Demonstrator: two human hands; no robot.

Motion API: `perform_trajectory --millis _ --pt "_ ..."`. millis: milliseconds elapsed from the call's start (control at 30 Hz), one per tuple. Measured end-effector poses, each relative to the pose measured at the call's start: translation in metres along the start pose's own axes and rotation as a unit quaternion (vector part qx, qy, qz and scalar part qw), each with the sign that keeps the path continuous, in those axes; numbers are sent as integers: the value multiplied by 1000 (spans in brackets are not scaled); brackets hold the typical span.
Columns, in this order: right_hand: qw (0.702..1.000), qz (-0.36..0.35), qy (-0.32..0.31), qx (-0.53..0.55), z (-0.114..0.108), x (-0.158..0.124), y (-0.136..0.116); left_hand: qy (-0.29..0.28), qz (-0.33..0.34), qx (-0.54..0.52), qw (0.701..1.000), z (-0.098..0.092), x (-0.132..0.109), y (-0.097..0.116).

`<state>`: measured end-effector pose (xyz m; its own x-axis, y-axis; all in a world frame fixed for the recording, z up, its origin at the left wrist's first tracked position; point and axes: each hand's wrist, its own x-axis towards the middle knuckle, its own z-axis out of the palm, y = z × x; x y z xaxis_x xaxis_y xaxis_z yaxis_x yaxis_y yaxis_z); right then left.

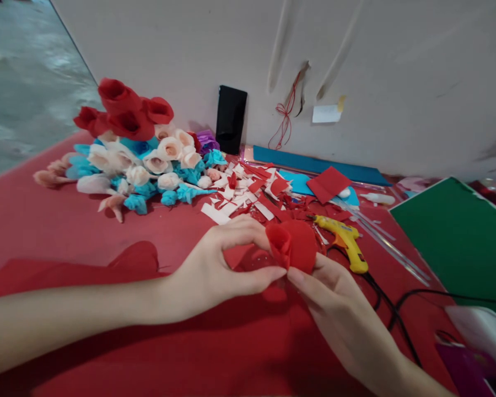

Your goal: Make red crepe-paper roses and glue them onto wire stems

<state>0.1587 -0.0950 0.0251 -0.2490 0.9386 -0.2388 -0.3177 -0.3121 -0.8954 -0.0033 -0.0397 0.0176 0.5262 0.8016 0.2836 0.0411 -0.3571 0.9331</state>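
A red foam rose [292, 244] is held just above the red table cover [66, 231], rolled at its centre with a wide petal wrapped round it. My left hand [219, 270] pinches its left side, thumb below and fingers arched over the top. My right hand [339, 303] grips the flower's base from underneath with closed fingers. Beside the rose, to the right, lies a yellow glue gun [347, 245] with a black cord.
A heap of finished red, white, pink and blue foam roses [136, 149] sits at the back left. Red and white paper scraps [248, 196] litter the middle. Blue sheets [314, 165], a red square [328, 183], a green sheet [458, 237], glue sticks [380, 231] and a black phone [230, 118] are against the wall.
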Motion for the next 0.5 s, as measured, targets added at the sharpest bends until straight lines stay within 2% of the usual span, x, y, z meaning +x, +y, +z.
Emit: perform_trajectory --millis 333,500 --pt "999 24 -4 31 -1 1 0 -5 -1 19 1000 0 0 1" --pt "999 26 18 15 -1 1 -2 1 8 8 1000 1 -1 -1"
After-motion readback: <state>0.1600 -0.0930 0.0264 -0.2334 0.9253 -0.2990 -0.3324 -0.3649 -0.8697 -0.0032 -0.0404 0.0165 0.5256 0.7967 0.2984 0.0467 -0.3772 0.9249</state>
